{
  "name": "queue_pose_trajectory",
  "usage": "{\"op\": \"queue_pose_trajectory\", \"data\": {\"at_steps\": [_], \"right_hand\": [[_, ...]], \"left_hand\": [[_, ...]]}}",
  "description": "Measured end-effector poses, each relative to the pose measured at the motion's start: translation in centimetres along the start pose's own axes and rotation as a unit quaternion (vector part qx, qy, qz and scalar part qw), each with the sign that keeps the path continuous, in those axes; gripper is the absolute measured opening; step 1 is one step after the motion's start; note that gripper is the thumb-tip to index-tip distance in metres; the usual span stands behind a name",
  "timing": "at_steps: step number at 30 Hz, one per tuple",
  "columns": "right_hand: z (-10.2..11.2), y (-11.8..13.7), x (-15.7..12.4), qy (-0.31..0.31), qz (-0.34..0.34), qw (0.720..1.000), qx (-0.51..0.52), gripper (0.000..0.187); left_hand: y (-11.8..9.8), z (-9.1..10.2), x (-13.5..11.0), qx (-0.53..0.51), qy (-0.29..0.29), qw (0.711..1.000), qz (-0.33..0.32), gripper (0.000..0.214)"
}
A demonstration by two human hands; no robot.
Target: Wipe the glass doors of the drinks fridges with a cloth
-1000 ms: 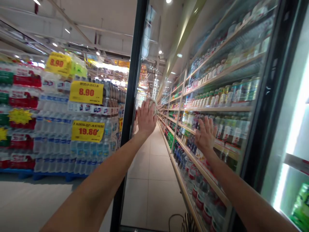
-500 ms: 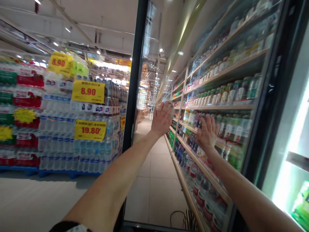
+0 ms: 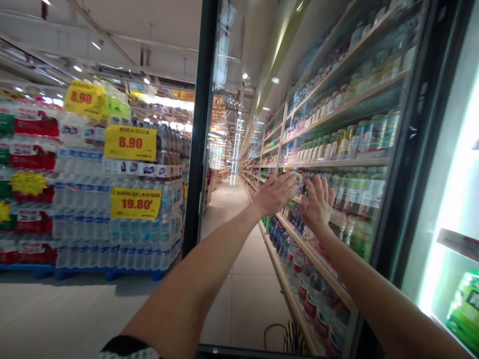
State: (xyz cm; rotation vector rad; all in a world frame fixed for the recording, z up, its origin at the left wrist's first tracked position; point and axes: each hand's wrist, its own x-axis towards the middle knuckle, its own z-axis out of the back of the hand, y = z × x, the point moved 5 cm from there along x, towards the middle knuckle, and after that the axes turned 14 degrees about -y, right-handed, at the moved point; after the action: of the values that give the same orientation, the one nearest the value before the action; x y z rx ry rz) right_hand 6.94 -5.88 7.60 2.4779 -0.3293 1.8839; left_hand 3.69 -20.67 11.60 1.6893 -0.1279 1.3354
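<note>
My left hand (image 3: 276, 193) lies flat against the glass door (image 3: 239, 279) of a drinks fridge, pressing a whitish cloth (image 3: 298, 176) to the pane. Only an edge of the cloth shows past the fingertips. Just to its right, my right hand (image 3: 318, 202) rests on the same glass with fingers spread and nothing in it. The two hands are almost touching. The door stands swung out, its black frame (image 3: 195, 149) on the left.
Shelves of bottled drinks (image 3: 337, 144) show in the glass. Stacked packs of water (image 3: 123, 229) with yellow price signs (image 3: 130, 142) stand at left on a tiled floor. Green bottles (image 3: 464, 304) sit in the lit fridge at right. A bag's handles (image 3: 284, 340) show below.
My left hand has slid to the right and slightly down across the glass with the cloth, ending beside my right hand. My right hand has stayed almost where it was.
</note>
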Motion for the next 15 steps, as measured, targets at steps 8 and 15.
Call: {"op": "queue_pose_trajectory", "data": {"at_steps": [8, 15], "right_hand": [[0.0, 0.0, 0.0, 0.0, -0.003, 1.0, 0.005, 0.049], [-0.1, -0.1, -0.2, 0.005, 0.003, 1.0, 0.004, 0.05]], "left_hand": [[4.2, 1.9, -0.4, 0.07, -0.054, 0.986, 0.144, 0.046], [0.4, 1.6, -3.9, 0.018, -0.022, 0.997, -0.073, 0.041]]}}
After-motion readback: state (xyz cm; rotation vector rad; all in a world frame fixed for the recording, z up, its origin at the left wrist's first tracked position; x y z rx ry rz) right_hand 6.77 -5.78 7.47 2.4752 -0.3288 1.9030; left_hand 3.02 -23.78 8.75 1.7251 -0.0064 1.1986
